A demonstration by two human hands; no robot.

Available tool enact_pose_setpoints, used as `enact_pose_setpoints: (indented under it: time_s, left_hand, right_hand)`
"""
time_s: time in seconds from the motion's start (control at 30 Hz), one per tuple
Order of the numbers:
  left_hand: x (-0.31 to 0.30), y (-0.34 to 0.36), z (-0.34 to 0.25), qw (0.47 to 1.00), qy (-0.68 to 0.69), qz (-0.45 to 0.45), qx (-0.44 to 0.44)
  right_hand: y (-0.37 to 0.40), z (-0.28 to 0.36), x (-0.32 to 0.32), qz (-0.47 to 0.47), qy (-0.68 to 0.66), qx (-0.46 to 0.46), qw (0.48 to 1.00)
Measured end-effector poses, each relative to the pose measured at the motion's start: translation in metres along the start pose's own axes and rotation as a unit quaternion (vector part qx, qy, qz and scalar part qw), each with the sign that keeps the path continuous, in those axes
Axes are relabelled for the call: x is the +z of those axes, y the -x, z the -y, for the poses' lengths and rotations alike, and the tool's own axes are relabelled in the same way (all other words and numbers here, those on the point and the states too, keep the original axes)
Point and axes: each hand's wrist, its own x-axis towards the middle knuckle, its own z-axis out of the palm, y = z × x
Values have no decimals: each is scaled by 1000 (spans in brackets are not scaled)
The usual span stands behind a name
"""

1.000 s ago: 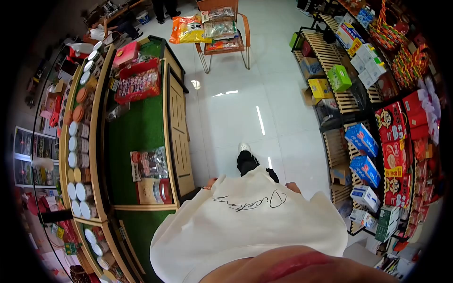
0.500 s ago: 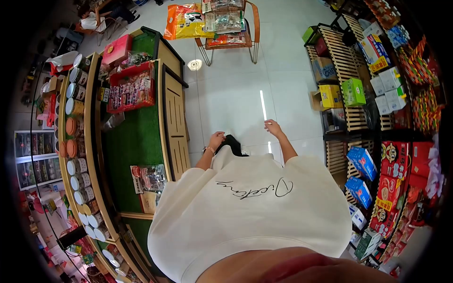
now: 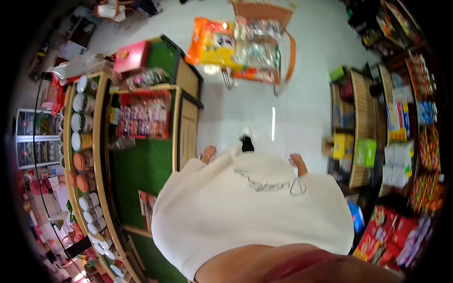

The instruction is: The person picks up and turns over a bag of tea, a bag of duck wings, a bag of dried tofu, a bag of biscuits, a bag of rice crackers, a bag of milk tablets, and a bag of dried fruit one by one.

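Note:
I look down over my white sweatshirt (image 3: 245, 207) at a shop aisle. My left hand (image 3: 208, 153) shows at the shirt's left edge, close to the wooden corner of the green-topped display counter (image 3: 141, 165). It holds nothing that I can see. My right hand (image 3: 297, 162) peeks out at the shirt's right edge over the white floor, with nothing visible in it. Both hands are partly hidden by the shirt and blurred, so their fingers are unclear. One shoe (image 3: 246, 133) is ahead on the tiles.
The counter on the left carries a red tray of packets (image 3: 144, 115), a pink box (image 3: 132, 55) and rows of lidded jars (image 3: 80, 127). A chair piled with snack bags (image 3: 245, 45) stands ahead. Slatted shelves with boxes (image 3: 358, 132) line the right.
The view has swung and blurred as I walk forward. Both hands, raised in front half a second ago, have dropped back to the shirt's edges. The chair looks closer.

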Motion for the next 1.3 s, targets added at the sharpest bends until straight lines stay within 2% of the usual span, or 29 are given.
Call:
enact_pose_setpoints:
  time_s: [0.03, 0.07, 0.1, 0.13, 0.17, 0.2, 0.27, 0.3, 0.33, 0.37, 0.4, 0.5, 0.6, 0.7, 0.77, 0.83, 0.9, 0.97, 1.03, 1.07, 1.2, 1.23, 1.3]
  left_hand:
    - [-14, -37, -23, 996, 69, -23, -43]
    - [-30, -24, -72, 992, 94, -63, -58]
    - [-41, -57, -90, 996, -53, -69, 33]
    - [-55, -87, -98, 972, -202, -60, 107]
    - [-62, -109, -103, 920, -344, -42, 181]
    - [-66, -87, -154, 996, 47, -66, 31]
    - [-79, -105, -216, 996, -18, -54, 70]
    - [-76, -116, -236, 990, 73, -53, 106]
    - [-72, -126, -254, 975, 164, -54, 142]
    - [-70, -128, -276, 971, 194, -43, 137]
    - [-67, -128, -295, 965, 224, -30, 131]
    - [-46, -133, -317, 963, 252, -8, 97]
    - [-24, -151, -316, 947, 315, 19, 63]
    - [-25, -194, -328, 942, 329, 40, 47]
    - [-36, -231, -356, 944, 330, 6, 24]
    - [-52, -230, -402, 937, 349, -5, -6]
    - [-65, -236, -453, 927, 375, 22, -15]
    - [-79, -278, -503, 920, 388, 45, -12]
    - [-78, -312, -525, 917, 393, 64, -29]
    - [-74, -326, -544, 890, 451, 55, -27]
    - [-74, -358, -628, 899, 433, 58, -27]
    - [-70, -366, -644, 891, 449, 52, -52]
    - [-58, -383, -664, 870, 481, 39, -101]
  right_hand:
    - [-15, 37, -5, -20, -31, -46, 998]
    - [-29, 58, -9, -38, -62, -84, 994]
    - [-26, 67, -8, -53, -89, -99, 990]
    - [-28, 81, -4, -33, -113, -121, 986]
    - [-29, 107, -2, -15, -138, -141, 980]
    - [-4, 141, 10, -39, -136, -134, 981]
    - [4, 188, 29, -5, -96, -146, 984]
    - [4, 206, 38, 22, -73, -170, 982]
    - [-6, 216, 45, 62, -27, -233, 970]
    - [-24, 226, 52, 102, 20, -295, 950]
    - [-36, 238, 51, 102, 17, -294, 950]
    - [-56, 268, 40, 97, 7, -259, 961]
    - [-69, 326, 20, 88, 25, -172, 981]
    - [-72, 396, 4, 127, -19, -152, 980]
    - [-88, 448, -7, 157, -57, -126, 978]
    - [-130, 497, -17, 149, -54, -101, 982]
    - [-155, 542, -26, 133, -71, -137, 979]
    - [-170, 608, -37, 93, -95, -172, 976]
    - [-141, 661, -41, 34, -121, -175, 977]
    - [-143, 680, -42, 35, -126, -179, 975]
    - [-142, 746, -44, 72, -183, -239, 951]
    - [-159, 750, -43, 83, -205, -264, 939]
    - [-176, 759, -46, 125, -169, -258, 943]
